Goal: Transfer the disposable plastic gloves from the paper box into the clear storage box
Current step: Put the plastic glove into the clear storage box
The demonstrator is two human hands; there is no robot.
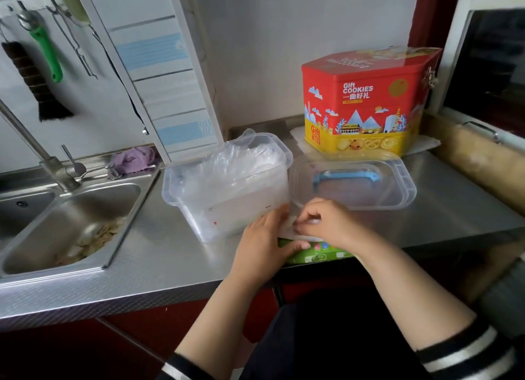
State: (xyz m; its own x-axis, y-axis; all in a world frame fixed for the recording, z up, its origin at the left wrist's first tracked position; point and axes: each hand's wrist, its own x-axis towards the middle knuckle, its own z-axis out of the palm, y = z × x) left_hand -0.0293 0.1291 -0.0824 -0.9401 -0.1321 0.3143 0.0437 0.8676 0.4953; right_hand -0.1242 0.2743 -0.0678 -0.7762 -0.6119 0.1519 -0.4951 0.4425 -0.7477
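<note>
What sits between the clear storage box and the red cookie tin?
The storage box's clear lid, blue handle up, lies flat on the steel counter between the box and tin, in the head view.

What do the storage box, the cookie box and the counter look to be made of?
Storage box: clear, slightly frosted plastic; the gloves inside show through its walls. Cookie box: probably glossy printed tin, given its sheen and a metal clasp on the side, though coated card is possible. Counter: stainless steel, brushed and faintly textured, with dull reflections.

Storage box [227, 186] between sink [71, 226] and lid [355, 180].
</note>
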